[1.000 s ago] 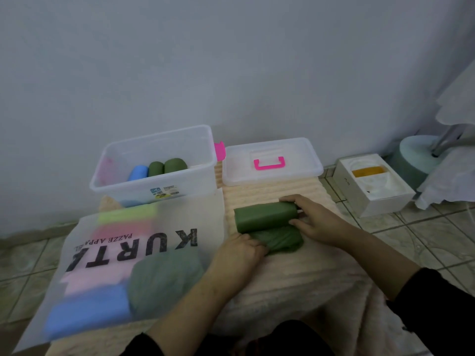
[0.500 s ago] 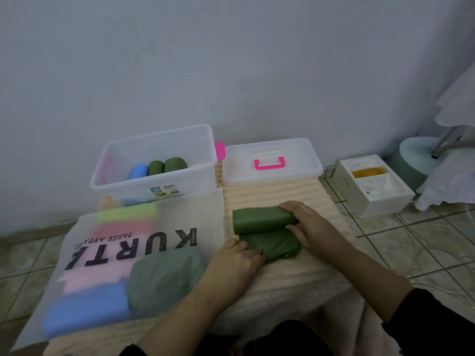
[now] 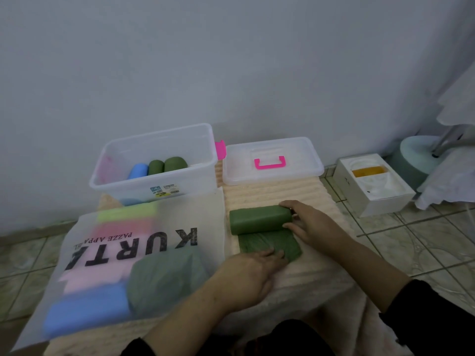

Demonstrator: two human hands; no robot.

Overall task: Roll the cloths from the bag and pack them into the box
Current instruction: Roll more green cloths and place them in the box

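left hand (image 3: 250,274) flat with fingers straight, right hand (image 3: 312,224) forward, fingers loosely curled

Left of my grip, the frosted bag (image 3: 123,253) carries "KURTA" in big black letters, upside down to me, with smaller "PAZZE APPA…" beyond it, the end blurred. Farther left and past the bag, the clear box (image 3: 154,163) wears a small sticker (image 3: 164,188), too small to read.

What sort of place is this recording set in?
Probably a room in a home, worked at floor level: tiled floor, plain wall, a clear storage box and a cream mat spread low.
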